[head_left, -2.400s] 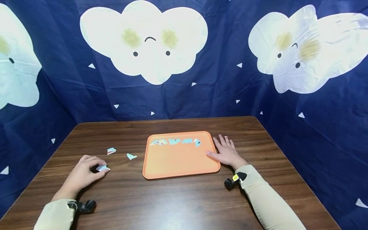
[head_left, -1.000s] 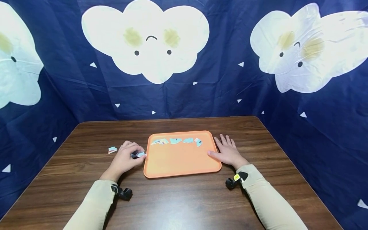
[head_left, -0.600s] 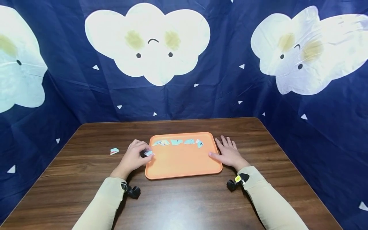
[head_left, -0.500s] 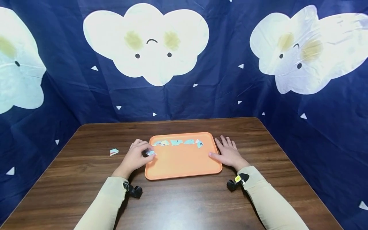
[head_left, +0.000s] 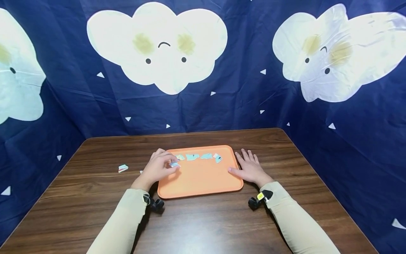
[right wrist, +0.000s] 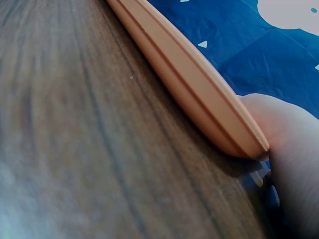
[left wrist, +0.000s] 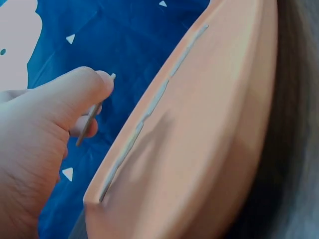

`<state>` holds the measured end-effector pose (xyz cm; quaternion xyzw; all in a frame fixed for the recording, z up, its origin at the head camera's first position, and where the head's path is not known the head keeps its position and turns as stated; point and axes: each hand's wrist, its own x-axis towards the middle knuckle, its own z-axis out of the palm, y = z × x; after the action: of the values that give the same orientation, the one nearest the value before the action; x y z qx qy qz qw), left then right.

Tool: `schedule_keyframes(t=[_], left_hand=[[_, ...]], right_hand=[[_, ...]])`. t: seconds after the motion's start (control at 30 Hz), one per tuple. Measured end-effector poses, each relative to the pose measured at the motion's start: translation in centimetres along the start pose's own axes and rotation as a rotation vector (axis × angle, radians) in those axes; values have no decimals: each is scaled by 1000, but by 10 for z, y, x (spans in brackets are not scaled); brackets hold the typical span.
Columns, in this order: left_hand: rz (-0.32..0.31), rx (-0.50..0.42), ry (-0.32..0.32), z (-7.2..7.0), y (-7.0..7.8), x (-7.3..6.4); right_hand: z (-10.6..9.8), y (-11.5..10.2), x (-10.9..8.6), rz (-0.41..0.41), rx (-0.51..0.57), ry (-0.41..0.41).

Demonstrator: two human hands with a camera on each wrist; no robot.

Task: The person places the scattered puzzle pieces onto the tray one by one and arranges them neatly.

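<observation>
My left hand (head_left: 157, 168) pinches a thin, flat, light-blue printed piece with ragged edges (head_left: 174, 164) between thumb and fingers, over the left part of an orange tray (head_left: 200, 183). Seen edge-on in the left wrist view, the held piece (left wrist: 87, 123) is clear of the tray, whose surface carries the hand's shadow. Several similar pieces (head_left: 192, 157) lie in a row along the tray's far side; the leftmost is partly covered by the left fingers. My right hand (head_left: 250, 167) lies at the tray's right edge, fingers spread straight, thumb over the rim.
On the brown wooden table (head_left: 203, 218), a similar loose piece (head_left: 123, 168) lies left of the tray. Another piece (head_left: 141, 172) is mostly hidden behind the left hand. Dark blue cloth (head_left: 247, 106) with white clouds hangs behind and beside the table.
The left hand has carried its piece rightward from the table's left side, across the tray's left rim, to just in front of the row. The right hand has stayed put.
</observation>
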<state>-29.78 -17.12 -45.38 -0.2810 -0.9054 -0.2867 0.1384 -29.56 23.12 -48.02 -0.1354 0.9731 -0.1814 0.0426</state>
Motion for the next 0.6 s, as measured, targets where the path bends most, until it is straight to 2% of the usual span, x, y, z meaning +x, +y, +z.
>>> schedule_keyframes(t=[0.1, 0.33, 0.6], left_hand=[[7, -7, -16, 4, 2, 4], [49, -32, 8, 11, 6, 11], [10, 4, -39, 16, 8, 17]], right_hand=[[0, 1, 0, 5, -2, -6], [0, 1, 0, -2, -7, 2], [-2, -3, -1, 0, 5, 3]])
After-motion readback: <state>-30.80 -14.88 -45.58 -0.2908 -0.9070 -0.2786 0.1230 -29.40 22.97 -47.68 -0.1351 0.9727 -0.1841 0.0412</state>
